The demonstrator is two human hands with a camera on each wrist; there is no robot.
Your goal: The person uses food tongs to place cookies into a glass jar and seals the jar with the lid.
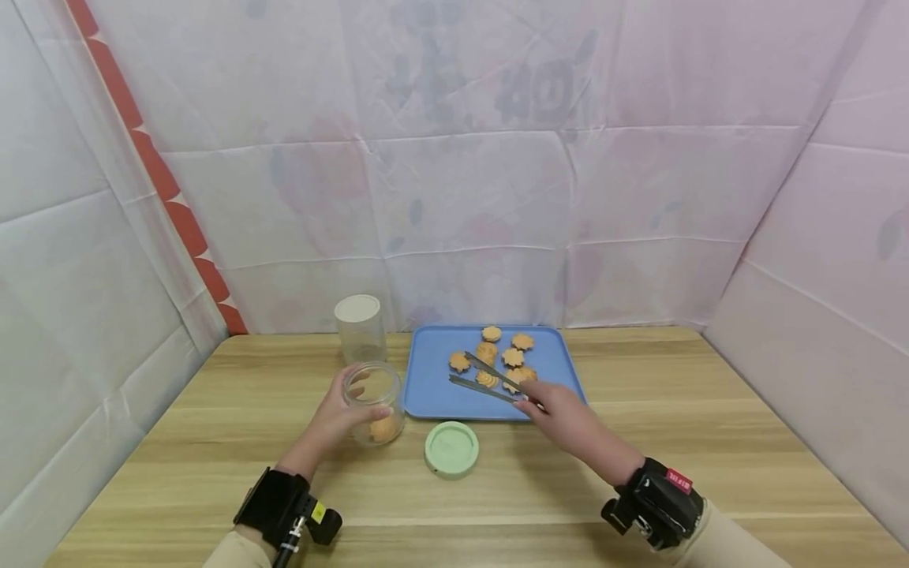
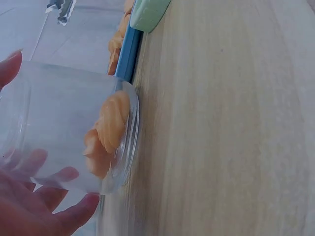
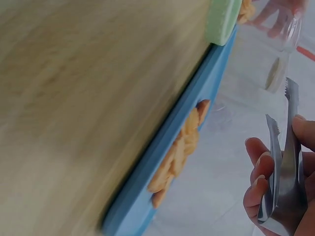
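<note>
Left hand (image 1: 339,416) grips open jar (image 1: 374,402) w/ 1 cookie; right hand (image 1: 561,416) pinches tongs (image 1: 490,383) over tray (image 1: 432,386).

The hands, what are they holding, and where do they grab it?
The left hand holds the clear jar round its side. The right hand grips the metal tongs at their back end.

Lighting is bright, even and diffuse; no single source is apparent. Shadows are faint and soft, visible only under the lid (image 1: 451,449) near the left hand (image 1: 339,418). The head view is sharp, with wide-angle bending toward its edges. Both wrist views are soft: the table (image 2: 231,123) beside each hand is smeared by blur, and the tray (image 3: 167,162) is unfocused
</note>
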